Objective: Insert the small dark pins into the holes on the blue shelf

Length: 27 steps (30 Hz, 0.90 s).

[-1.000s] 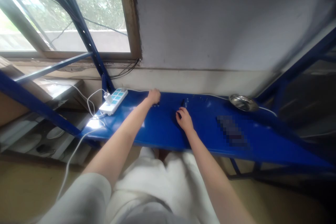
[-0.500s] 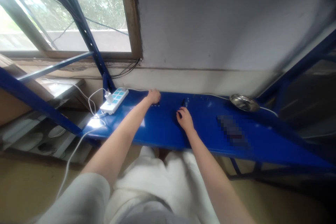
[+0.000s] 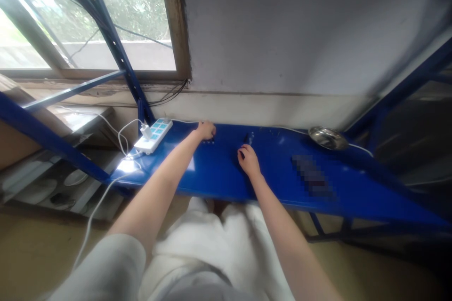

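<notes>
Nearest, the person's pale clothing (image 3: 226, 235) sits close against the near edge of a blue table (image 3: 215, 171). That edge runs across the scene, and a broad strip of the blue top spreads between it and both hands.

The right hand (image 3: 249, 159) is low over the middle of the table, palm turned left, its fingers bent and the thumb side leaving a small dark gap; whether something is pinched there cannot be told. Just beyond its fingertips lies a small clear bluish object (image 3: 251, 138), its long axis roughly near to far; which end is its front is too small to tell. To the right, a dark flat patch (image 3: 312, 176) is blurred into squares, slanting from far left to near right.

The left hand (image 3: 206, 130) is farther off, by the far edge, back upward and fingers curled down; its grip is hidden, so I cannot tell what it holds. Just on its near side a short row of tiny pieces (image 3: 209, 141) runs left to right, partly covered by the hand.

Left of it, a white power strip (image 3: 153, 136) slants from near left to far right, close to the left edge, with a plug (image 3: 145, 130) in it. At the far right lies a shiny metal dish (image 3: 326, 138). The wall (image 3: 268, 108) stands behind the far edge.
</notes>
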Each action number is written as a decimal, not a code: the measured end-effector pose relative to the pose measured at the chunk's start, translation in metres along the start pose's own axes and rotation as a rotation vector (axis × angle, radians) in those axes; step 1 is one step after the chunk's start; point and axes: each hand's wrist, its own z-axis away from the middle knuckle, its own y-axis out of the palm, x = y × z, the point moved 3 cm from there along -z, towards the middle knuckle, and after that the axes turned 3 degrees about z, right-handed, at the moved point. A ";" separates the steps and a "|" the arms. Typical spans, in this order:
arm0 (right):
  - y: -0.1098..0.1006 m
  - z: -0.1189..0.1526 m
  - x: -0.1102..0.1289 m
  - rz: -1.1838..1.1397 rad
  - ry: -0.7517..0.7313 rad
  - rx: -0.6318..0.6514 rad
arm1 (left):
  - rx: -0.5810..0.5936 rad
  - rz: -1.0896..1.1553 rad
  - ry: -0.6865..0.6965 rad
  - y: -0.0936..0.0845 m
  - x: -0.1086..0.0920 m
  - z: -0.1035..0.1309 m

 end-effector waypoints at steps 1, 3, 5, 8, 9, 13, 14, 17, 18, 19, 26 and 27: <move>0.000 0.000 0.000 0.001 0.000 0.002 | -0.013 0.017 -0.004 -0.001 0.001 0.000; 0.000 0.000 0.000 0.006 0.001 0.007 | -0.095 0.072 -0.004 -0.005 0.001 -0.001; 0.000 0.000 -0.001 0.017 0.003 0.001 | -0.238 0.138 0.011 -0.012 -0.003 -0.002; 0.001 0.000 -0.003 0.040 0.005 -0.018 | -0.402 0.180 0.088 -0.018 -0.020 -0.001; 0.001 0.000 -0.004 0.051 0.007 -0.026 | -0.412 0.167 0.135 -0.016 -0.028 -0.001; 0.002 0.000 -0.008 0.106 0.046 -0.056 | -0.244 0.055 0.354 0.007 -0.070 0.003; 0.002 0.000 -0.008 0.121 0.063 -0.058 | -0.182 0.035 0.375 0.016 -0.080 0.004; 0.002 0.000 -0.010 0.160 0.110 -0.046 | -0.077 0.061 0.262 0.041 -0.100 0.005; 0.002 0.000 -0.011 0.170 0.126 -0.038 | -0.054 0.071 0.214 0.048 -0.105 0.005; 0.002 0.000 -0.011 0.178 0.143 -0.028 | -0.035 0.079 0.176 0.053 -0.108 0.004; 0.000 -0.001 -0.011 0.286 0.254 0.027 | -0.038 0.094 0.098 0.069 -0.110 -0.009; -0.001 -0.001 -0.010 0.307 0.276 0.040 | -0.035 0.092 0.099 0.071 -0.109 -0.011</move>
